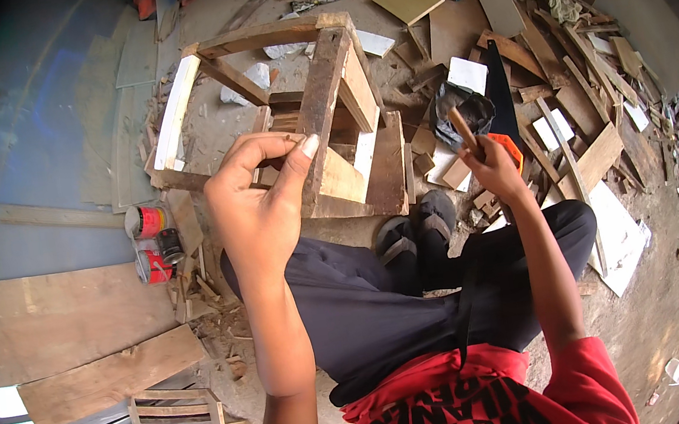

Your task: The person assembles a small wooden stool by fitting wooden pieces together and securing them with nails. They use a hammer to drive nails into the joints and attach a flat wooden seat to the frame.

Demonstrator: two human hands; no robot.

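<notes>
My left hand [254, 184] is raised in front of the wooden frame, thumb and forefinger pinched on a small thin brown piece [290, 139], too small to name for sure. Behind it stands the frame [323, 85], stool-like and built of rough boards, with an open top and slats low inside. On the right, my right hand [494, 167] is closed round a wooden handle [462, 127] that points up and away from me. Whatever tool head it has is not clear. Just beyond that hand lies a handsaw [499, 92] with a dark blade and an orange grip.
Red paint cans [149, 221] stand left of the frame. A black plastic bag [464, 114] lies near the saw. Scrap boards [579, 107] are heaped to the right. Plywood sheets [63, 326] and a small slatted wooden piece [187, 421] are at the left. My sandalled feet [415, 232] are close in front.
</notes>
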